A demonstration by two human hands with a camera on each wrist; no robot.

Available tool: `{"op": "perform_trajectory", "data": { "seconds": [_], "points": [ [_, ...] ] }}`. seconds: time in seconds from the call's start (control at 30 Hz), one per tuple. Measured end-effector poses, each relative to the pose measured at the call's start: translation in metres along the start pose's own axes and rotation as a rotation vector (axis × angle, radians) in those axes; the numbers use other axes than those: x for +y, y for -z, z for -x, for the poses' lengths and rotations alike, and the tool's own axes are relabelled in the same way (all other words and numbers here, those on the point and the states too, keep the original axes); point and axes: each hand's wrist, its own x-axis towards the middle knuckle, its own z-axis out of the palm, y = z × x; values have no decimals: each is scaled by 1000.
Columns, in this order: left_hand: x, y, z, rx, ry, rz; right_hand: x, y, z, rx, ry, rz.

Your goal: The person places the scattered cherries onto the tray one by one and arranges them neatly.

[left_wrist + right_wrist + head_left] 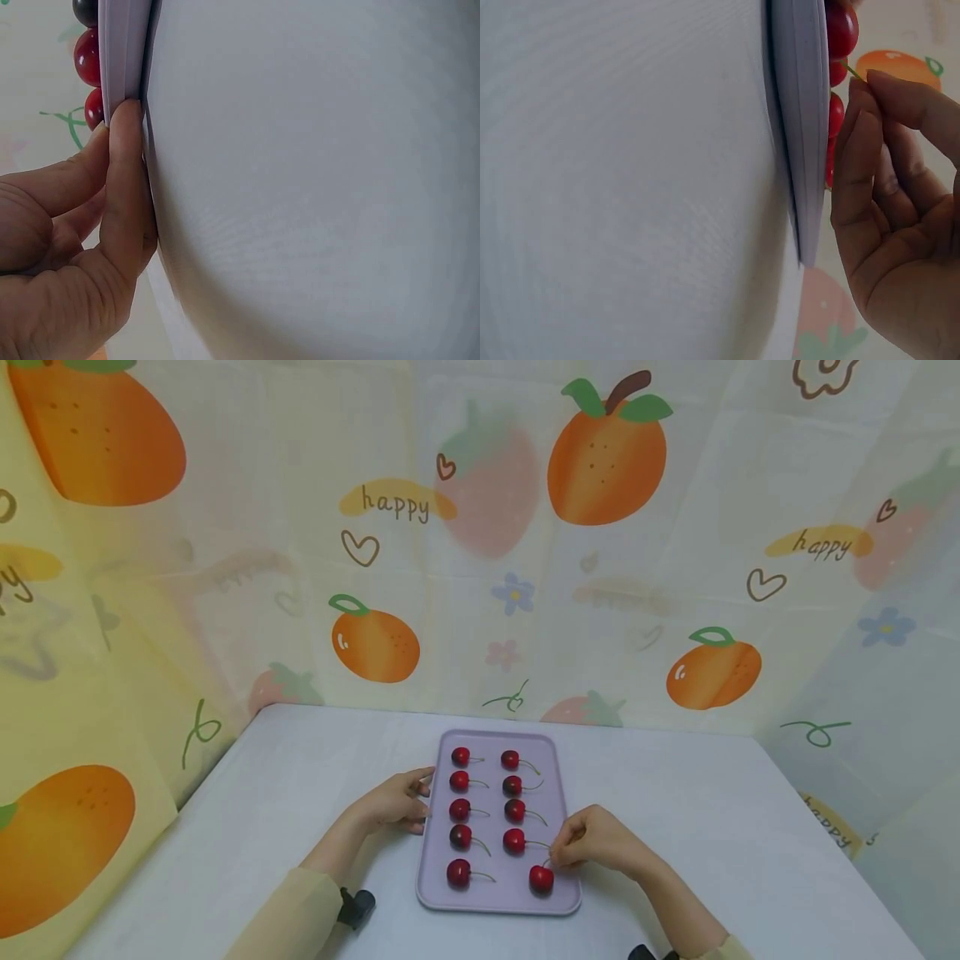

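Note:
A lilac tray [487, 893] holds two columns of dark red cherries with green stems, most of the stems pointing right. My right hand [596, 842] is over the tray's right edge, and its thumb and forefinger pinch the stem of the nearest cherry [542, 880] in the right column. In the right wrist view that thin stem [853, 72] runs into the fingertips. My left hand [393, 800] rests against the tray's left side with fingers spread. The left wrist view has its fingertips [126, 112] right at the tray's outer wall and rim.
A white table [247, 827] lies under the tray. Behind it and at both sides hangs a fruit-patterned cloth [465, 610]. Each forearm has a black wrist camera, the left one [356, 907] beside the sleeve.

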Motion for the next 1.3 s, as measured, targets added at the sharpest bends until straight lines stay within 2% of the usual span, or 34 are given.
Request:
{"op": "perform_trajectory", "data": {
  "seconds": [0.33,0.6,0.8,1.13,1.2,1.3],
  "points": [
    [0,1,0,0,-4,-5,0,1,0,-14,6,74],
    [0,0,0,6,9,-13,-1,0,1,-49,46,127],
    [0,0,-1,5,8,-15,1,1,1,-54,61,119],
    [0,2,0,-2,8,-17,6,12,-1,36,51,23],
    [0,2,0,1,9,-22,8,16,-2,83,49,12],
    [1,2,0,4,8,-42,13,22,-4,210,46,-31]
  ]
}}
